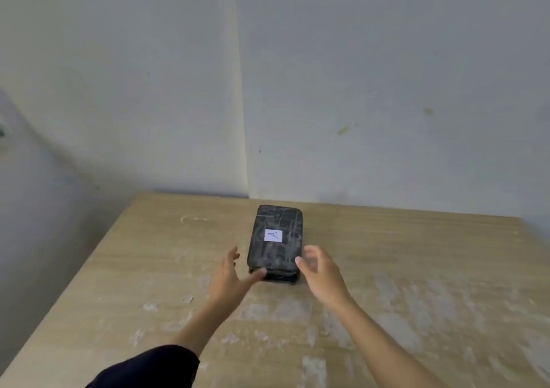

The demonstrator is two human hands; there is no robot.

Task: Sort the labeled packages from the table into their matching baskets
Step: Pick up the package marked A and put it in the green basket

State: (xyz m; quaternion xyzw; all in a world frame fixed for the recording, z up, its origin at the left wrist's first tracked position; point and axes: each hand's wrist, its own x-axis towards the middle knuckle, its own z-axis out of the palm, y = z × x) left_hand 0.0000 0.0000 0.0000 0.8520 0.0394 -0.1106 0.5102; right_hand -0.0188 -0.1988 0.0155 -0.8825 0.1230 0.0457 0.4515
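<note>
A black wrapped package [275, 255] lies flat near the middle of the wooden table [416, 268]. A small white label [273, 235] with a handwritten "A" is stuck on its top. My left hand [229, 277] is open at the package's near left corner, with the thumb tip touching or just at that corner. At the near right corner my right hand [318, 271] is open too, fingers spread, fingertips at the package's edge. Neither hand has closed around the package. No basket is in view.
The table top is worn, with pale scuffed patches. Its back edge stands against a grey wall corner [242, 119]. The left table edge [74, 283] drops off to the floor. A dark sleeve [148, 367] covers my left upper arm.
</note>
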